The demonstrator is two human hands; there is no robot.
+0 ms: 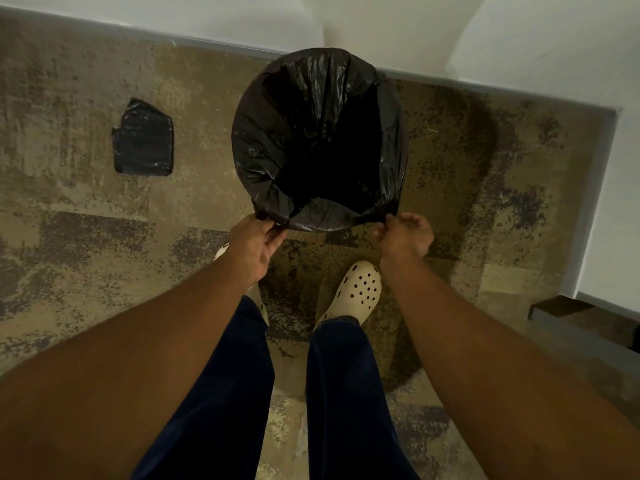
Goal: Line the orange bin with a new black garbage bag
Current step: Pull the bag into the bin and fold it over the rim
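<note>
While draped over rim, black garbage bag [318, 133] | left hand [254, 245], right hand [405, 235] grips pinching its near edge

The black garbage bag [311, 140] hides the bin; its depths are too dark.

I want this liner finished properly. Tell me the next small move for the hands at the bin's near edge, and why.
Probably pull the pinched near edge of the black bag down and outward over the rim. Both the left hand and right hand grip it there, where the plastic looks bunched, while the far side already drapes over. The orange bin itself is hidden by the bag.
</note>
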